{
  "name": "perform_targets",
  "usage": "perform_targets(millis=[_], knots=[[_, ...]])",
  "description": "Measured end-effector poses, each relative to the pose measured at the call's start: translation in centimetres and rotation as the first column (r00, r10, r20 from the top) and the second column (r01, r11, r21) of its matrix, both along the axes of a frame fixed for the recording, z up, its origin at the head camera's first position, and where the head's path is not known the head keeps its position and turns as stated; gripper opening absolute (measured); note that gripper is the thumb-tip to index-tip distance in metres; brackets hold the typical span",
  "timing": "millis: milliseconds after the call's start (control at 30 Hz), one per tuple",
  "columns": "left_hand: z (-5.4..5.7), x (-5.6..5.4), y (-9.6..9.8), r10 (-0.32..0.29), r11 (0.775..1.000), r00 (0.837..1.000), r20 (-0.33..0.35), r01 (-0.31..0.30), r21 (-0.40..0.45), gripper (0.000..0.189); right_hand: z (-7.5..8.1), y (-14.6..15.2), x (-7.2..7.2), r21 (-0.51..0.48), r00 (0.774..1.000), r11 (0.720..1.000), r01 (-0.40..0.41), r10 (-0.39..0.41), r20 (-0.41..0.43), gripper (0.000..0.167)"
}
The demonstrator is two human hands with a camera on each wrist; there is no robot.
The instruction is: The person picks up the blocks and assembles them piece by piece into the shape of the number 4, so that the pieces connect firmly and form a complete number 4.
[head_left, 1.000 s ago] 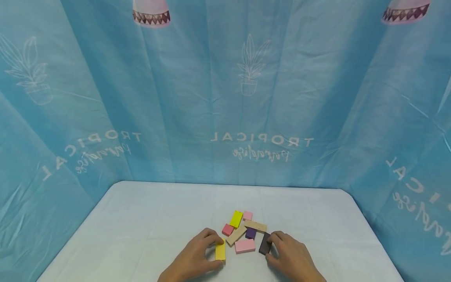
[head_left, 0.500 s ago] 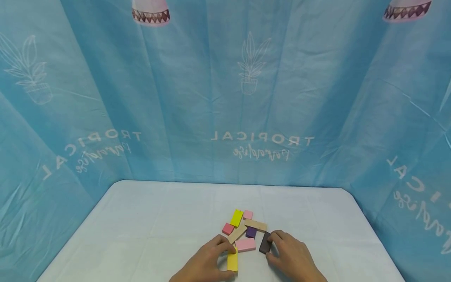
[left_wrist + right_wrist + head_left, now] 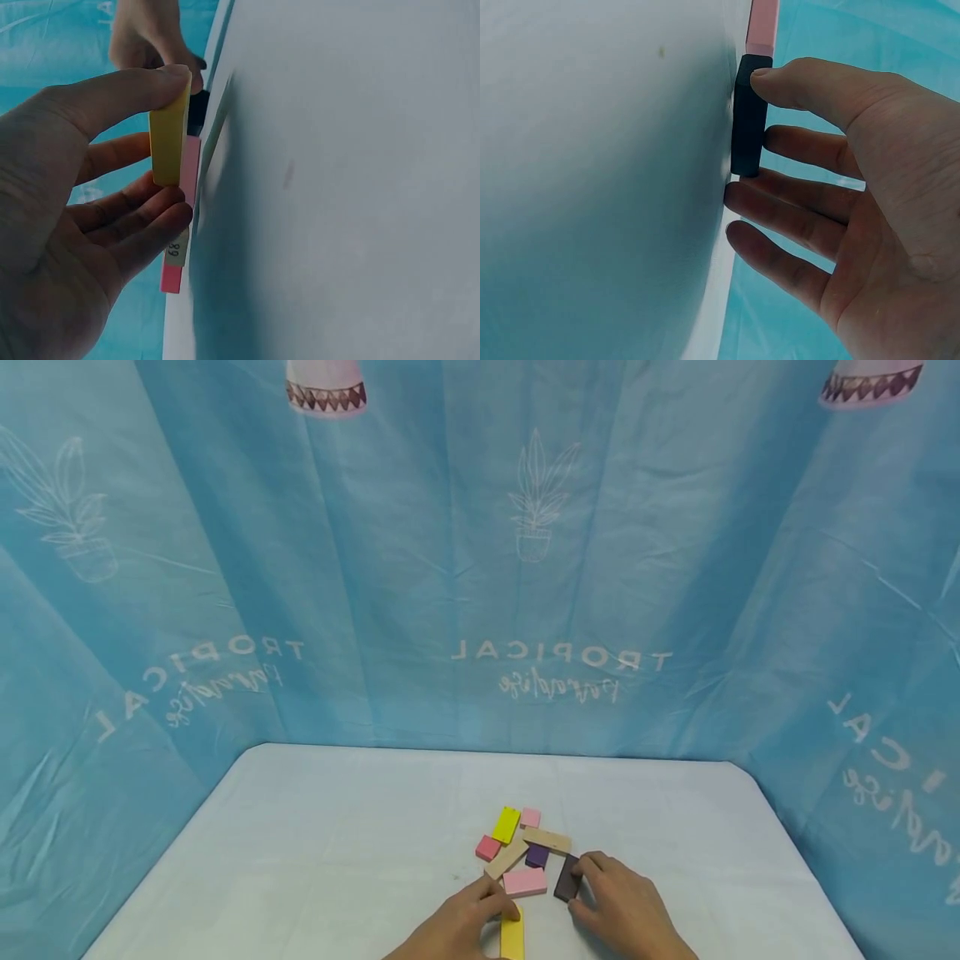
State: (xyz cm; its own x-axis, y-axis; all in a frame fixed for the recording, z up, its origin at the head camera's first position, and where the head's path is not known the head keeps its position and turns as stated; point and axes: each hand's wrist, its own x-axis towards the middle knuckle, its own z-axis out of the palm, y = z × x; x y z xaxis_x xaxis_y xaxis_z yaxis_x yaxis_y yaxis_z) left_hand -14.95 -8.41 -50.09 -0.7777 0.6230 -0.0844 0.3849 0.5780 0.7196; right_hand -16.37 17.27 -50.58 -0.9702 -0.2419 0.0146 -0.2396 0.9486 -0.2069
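Observation:
My left hand (image 3: 459, 927) pinches a yellow wooden block (image 3: 512, 935) by its two ends, thumb at the near end, near the front of the table. In the left wrist view this yellow block (image 3: 169, 135) sits between thumb and fingers; whether it touches the tabletop is hard to tell. My right hand (image 3: 626, 903) holds a black block (image 3: 567, 878) that lies on the table, with thumb and fingertips at its ends, as the right wrist view of the black block (image 3: 750, 116) shows. A pink block (image 3: 525, 882) lies between the hands.
Behind the hands lie two bare-wood blocks (image 3: 547, 840), a dark purple block (image 3: 537, 856), a small red block (image 3: 487, 848), another yellow block (image 3: 506, 825) and a small pale pink block (image 3: 530, 818). A blue curtain (image 3: 480, 568) surrounds the far sides of the white table (image 3: 337, 827).
My left hand has carried the yellow block rightward and nearer to me, from left of the pile to in front of the pink block. The right hand and black block have stayed put.

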Motion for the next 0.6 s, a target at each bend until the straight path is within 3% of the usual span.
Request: perform_targets(millis=[267, 600], knots=[[0.1, 0.6, 1.0, -0.032, 0.992, 0.996, -0.079, 0.022, -0.12, 0.039, -0.2, 0.0, -0.1, 0.0, 1.0, 1.0, -0.004, 0.004, -0.008, 0.034], [0.0, 1.0, 1.4, -0.111, 0.985, 0.977, -0.179, 0.085, -0.149, 0.029, -0.2, -0.1, -0.2, 0.014, 0.999, 1.0, 0.026, -0.026, 0.018, 0.034]])
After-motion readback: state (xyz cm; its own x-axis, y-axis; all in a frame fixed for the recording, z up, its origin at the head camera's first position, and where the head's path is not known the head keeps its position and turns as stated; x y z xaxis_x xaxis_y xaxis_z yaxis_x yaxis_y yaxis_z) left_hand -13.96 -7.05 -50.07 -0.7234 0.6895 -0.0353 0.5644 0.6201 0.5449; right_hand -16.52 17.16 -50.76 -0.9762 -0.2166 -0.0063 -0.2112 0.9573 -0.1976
